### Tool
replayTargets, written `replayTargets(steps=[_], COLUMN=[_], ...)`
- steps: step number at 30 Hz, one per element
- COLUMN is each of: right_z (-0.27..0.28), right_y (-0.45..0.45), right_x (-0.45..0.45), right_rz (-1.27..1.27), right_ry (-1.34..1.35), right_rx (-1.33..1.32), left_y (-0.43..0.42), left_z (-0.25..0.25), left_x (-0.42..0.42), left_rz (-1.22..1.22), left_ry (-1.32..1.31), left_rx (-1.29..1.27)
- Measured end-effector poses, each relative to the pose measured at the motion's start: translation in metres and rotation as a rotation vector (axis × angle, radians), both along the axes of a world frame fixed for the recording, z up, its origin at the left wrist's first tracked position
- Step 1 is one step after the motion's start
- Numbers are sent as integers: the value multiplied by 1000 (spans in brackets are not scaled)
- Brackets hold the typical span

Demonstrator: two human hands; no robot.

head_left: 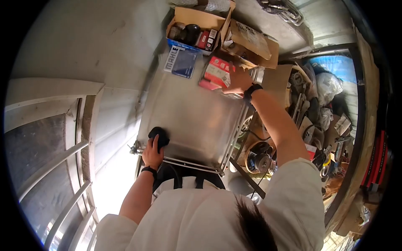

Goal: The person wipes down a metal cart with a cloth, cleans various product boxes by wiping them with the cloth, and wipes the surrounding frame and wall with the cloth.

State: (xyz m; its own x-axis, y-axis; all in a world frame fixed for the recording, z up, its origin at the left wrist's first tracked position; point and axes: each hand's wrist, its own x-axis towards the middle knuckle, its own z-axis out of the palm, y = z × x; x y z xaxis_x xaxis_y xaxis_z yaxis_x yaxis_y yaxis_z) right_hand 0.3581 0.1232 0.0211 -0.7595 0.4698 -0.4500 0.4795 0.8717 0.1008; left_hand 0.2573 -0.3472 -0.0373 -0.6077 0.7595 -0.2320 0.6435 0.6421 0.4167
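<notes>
My left hand is at the near left edge of a steel-topped table. Its fingers are closed on a small black object, whose kind I cannot make out. At the far right of the tabletop, my right hand grips the right side of a red and white box, thumb towards me. Part of the box is hidden under the fingers. To its left lies a blue and white MAHLE box, flat on the steel.
Behind the boxes stand an open carton with small parts and another flapped carton. On the right, a cluttered shelf holds tools, bags and metal parts. A round coil-like part sits below the table's right edge. A barred window is left.
</notes>
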Motion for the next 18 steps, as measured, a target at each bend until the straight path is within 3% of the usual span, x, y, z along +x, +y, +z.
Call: replayTargets(steps=[3, 6, 11, 14, 15, 18], right_z=[1, -6, 0, -39, -43, -34], right_y=[3, 18, 8, -10, -19, -54], right_x=[-9, 3, 12, 30, 36, 36], right_rz=[-245, -98, -191, -99, -192, -366], right_ry=[-90, 37, 124, 362, 459, 404], right_rx=[32, 250, 109, 219, 176, 241], left_y=[1, 1, 2, 4, 4, 6], left_z=[-1, -3, 1, -1, 0, 10], left_x=[0, -1, -1, 0, 0, 0], left_rz=[3, 0, -21, -21, -12, -3], left_ry=[7, 14, 13, 19, 0, -18], left_rx=[-5, -12, -18, -19, -30, -96])
